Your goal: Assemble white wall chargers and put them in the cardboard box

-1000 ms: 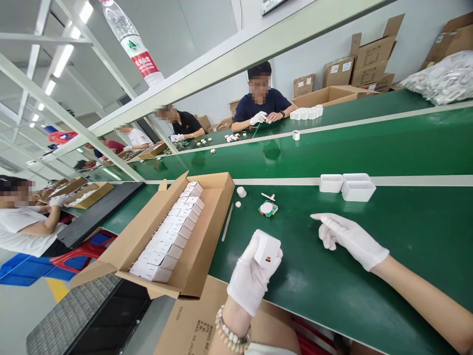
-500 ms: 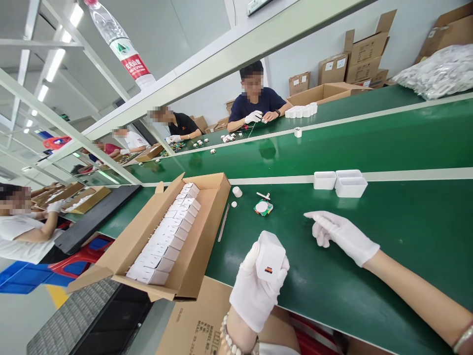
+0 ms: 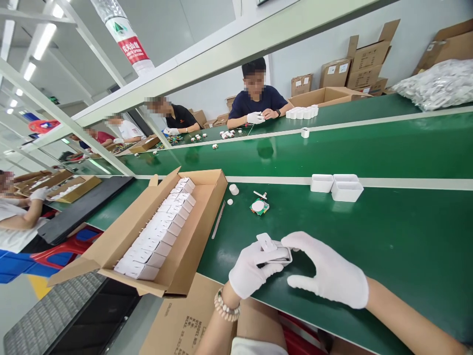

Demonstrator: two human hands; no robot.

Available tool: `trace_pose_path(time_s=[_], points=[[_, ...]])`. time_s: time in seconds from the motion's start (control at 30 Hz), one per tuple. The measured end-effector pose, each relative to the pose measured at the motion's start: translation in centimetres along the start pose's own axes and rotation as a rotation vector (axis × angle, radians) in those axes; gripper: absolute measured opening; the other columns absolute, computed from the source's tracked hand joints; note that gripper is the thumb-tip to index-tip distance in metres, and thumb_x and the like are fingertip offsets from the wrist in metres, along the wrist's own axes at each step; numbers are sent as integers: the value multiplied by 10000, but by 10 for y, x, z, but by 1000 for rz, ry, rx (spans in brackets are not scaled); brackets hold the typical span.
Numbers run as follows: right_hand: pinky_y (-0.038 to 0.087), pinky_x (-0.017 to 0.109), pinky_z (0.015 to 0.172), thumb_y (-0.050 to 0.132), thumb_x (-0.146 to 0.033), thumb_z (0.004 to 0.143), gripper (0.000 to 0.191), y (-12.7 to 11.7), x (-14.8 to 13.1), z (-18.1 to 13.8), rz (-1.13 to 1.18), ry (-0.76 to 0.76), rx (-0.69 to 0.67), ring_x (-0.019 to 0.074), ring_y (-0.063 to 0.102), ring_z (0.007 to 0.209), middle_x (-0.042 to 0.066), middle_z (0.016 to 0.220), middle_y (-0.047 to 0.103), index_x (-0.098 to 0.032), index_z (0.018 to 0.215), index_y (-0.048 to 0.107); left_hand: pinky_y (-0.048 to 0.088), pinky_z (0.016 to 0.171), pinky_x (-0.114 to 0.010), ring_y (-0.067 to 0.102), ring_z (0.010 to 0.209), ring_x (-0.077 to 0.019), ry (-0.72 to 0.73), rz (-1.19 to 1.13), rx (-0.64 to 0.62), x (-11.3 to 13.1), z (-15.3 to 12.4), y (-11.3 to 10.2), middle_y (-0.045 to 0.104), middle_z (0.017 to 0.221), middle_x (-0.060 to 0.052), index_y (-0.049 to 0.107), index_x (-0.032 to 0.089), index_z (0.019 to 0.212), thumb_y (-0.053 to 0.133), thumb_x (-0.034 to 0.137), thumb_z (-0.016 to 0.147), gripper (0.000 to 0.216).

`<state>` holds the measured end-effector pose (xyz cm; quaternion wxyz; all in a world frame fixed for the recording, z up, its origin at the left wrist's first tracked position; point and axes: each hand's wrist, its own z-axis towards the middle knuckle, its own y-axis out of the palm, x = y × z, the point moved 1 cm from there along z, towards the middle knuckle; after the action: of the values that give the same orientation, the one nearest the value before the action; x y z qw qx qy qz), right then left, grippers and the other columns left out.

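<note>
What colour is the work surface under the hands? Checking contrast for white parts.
Dark green work surface, clearest in the head view.

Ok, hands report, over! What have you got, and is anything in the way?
Left hand gripping white charger block. Right hand closed in on block's other side, fingers touching. Green table around hands bare; cardboard box sits to the left.

Left of centre: open cardboard box [image 3: 201, 217] with rows of white blocks [image 3: 162, 228]. Centre: tweezers [image 3: 218, 220], small circuit board [image 3: 259, 207]. Centre right: white trays [image 3: 336, 186]. Green counter [image 3: 406, 231].
</note>
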<state>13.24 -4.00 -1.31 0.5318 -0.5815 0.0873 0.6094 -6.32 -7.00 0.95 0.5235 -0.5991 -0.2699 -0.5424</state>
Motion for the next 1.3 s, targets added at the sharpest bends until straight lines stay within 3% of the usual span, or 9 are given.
trace_pose_path(time_s=[0.13, 0.3, 0.47, 0.6, 0.73, 0.87, 1.0, 1.17, 1.3], points=[[495, 367, 805, 526, -135, 839, 215, 13, 6, 4, -79, 38, -15, 186, 567, 854, 52, 977, 589, -216, 1039, 528, 333, 1067, -393, 519, 1171, -262, -49, -15, -43, -13, -1, -6, 642, 1151, -87, 670, 257, 1132, 601, 271, 844, 296], [474, 423, 864, 561, -153, 814, 320, 20, 1, 4, -250, 2, -54, 227, 552, 961, 87, 1126, 531, -253, 1119, 569, 243, 1122, -425, 409, 1301, -266, -39, -12, -74, -24, -22, -25, 537, 1316, -78, 648, 262, 1165, 621, 259, 830, 336], [459, 404, 899, 595, -147, 781, 443, 24, -1, 12, -352, -116, -163, 246, 528, 1067, 100, 1273, 487, -282, 1200, 546, 324, 1100, -387, 449, 1277, -260, -124, -64, 138, -32, -38, -36, 477, 1374, -68, 652, 250, 1150, 644, 239, 815, 335], [477, 330, 777, 493, -206, 884, 236, 31, 2, 26, -366, -282, -214, 205, 592, 882, 57, 971, 658, -247, 1090, 599, 372, 1082, -375, 512, 1217, -258, -203, -98, 261, -31, -38, -34, 572, 1280, -61, 696, 230, 1080, 630, 287, 825, 270], [472, 290, 671, 385, -243, 951, 263, 37, -2, 27, -450, -251, -141, 177, 613, 727, 39, 808, 675, -245, 983, 646, 440, 1024, -349, 578, 1121, -243, -213, -123, 370, -27, -37, -33, 653, 1159, -54, 743, 226, 959, 618, 293, 830, 192], [505, 302, 697, 403, -248, 946, 279, 22, -17, 3, -519, -140, 32, 192, 652, 769, 49, 910, 703, -284, 1047, 660, 469, 995, -357, 595, 1093, -254, -230, -183, 421, -27, -39, -35, 668, 1123, -53, 756, 218, 908, 630, 320, 815, 187], [533, 378, 779, 465, -212, 908, 311, 8, -25, -37, -630, -50, 257, 268, 663, 913, 64, 1020, 707, -300, 1149, 641, 469, 995, -355, 606, 1078, -254, -217, -202, 393, -30, -40, -35, 676, 1106, -60, 760, 210, 886, 627, 335, 815, 195], [551, 345, 568, 373, -155, 923, 362, 26, -17, -59, -829, -28, 216, 259, 703, 699, 104, 883, 732, -229, 1089, 685, 455, 1004, -356, 607, 1066, -254, -219, -187, 373, -37, -39, -36, 687, 1077, -66, 754, 207, 913, 620, 342, 821, 211], [556, 324, 559, 299, -155, 939, 415, 24, -23, -53, -901, -31, 198, 241, 707, 698, 116, 926, 730, -214, 1056, 693, 462, 991, -347, 618, 1039, -253, -218, -212, 385, -41, -40, -35, 700, 1035, -67, 750, 203, 930, 649, 355, 797, 225]])
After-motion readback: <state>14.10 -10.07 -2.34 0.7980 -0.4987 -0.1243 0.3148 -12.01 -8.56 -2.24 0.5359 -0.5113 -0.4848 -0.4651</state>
